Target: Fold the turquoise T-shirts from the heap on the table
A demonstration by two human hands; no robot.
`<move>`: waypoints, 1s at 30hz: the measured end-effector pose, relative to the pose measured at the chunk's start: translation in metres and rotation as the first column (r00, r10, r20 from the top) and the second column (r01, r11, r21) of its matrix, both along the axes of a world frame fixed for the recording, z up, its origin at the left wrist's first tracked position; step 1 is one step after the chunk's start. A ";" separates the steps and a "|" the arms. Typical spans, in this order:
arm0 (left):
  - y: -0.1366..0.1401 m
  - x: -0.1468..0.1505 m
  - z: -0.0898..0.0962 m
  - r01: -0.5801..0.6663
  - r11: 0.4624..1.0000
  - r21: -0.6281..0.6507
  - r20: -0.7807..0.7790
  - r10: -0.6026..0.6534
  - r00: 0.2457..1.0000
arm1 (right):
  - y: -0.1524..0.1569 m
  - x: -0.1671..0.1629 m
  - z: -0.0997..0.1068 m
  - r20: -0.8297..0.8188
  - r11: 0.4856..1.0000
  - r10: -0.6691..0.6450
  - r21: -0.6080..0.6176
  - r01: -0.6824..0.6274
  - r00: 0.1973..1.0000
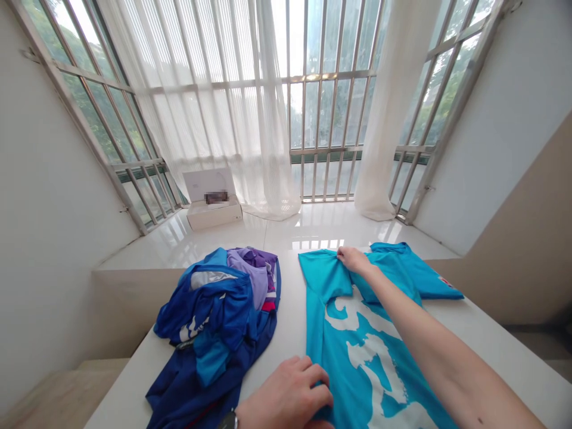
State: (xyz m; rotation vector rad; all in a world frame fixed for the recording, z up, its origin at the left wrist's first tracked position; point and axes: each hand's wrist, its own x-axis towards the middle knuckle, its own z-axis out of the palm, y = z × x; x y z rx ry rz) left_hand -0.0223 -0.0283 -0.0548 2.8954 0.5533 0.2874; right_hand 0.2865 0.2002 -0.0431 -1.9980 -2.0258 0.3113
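Note:
A turquoise shirt [357,339] with a white print lies spread on a white table [491,333]. My right hand [353,260] reaches to its far edge and pinches the cloth near the collar and folded-over left sleeve. My left hand [288,396], with a watch on the wrist, grips the shirt's near left edge. To the left sits a crumpled pile of blue and purple clothes [218,322], untouched.
A glossy white window ledge [290,232] runs behind the table, with an open white box [213,205] on it. Sheer curtains [250,107] hang before barred windows. Walls close in on both sides; a step [58,387] lies low at the left.

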 end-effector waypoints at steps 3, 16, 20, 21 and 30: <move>-0.011 -0.004 0.009 -0.068 0.989 -0.132 0.076 0.078 0.994 | -0.021 -0.015 0.007 -0.075 0.987 -0.072 0.136 0.081 0.995; -0.119 -0.056 -0.069 -0.308 0.558 -0.770 0.275 0.727 0.630 | -0.360 -0.089 -0.021 -0.894 0.947 -0.027 -0.166 -0.274 0.447; -0.120 -0.045 -0.089 -0.358 0.526 -0.771 0.259 0.773 0.579 | -0.391 -0.132 -0.103 -0.902 0.977 -0.182 -0.210 -0.029 0.391; -0.119 -0.041 -0.090 -0.346 0.521 -0.780 0.260 0.773 0.578 | -0.389 -0.142 -0.118 -0.903 0.980 -0.196 -0.188 0.059 0.383; -0.114 -0.016 -0.095 -0.031 0.410 -0.911 0.336 0.785 0.520 | -0.373 -0.180 -0.134 -0.978 0.992 -0.114 -0.120 -0.025 0.175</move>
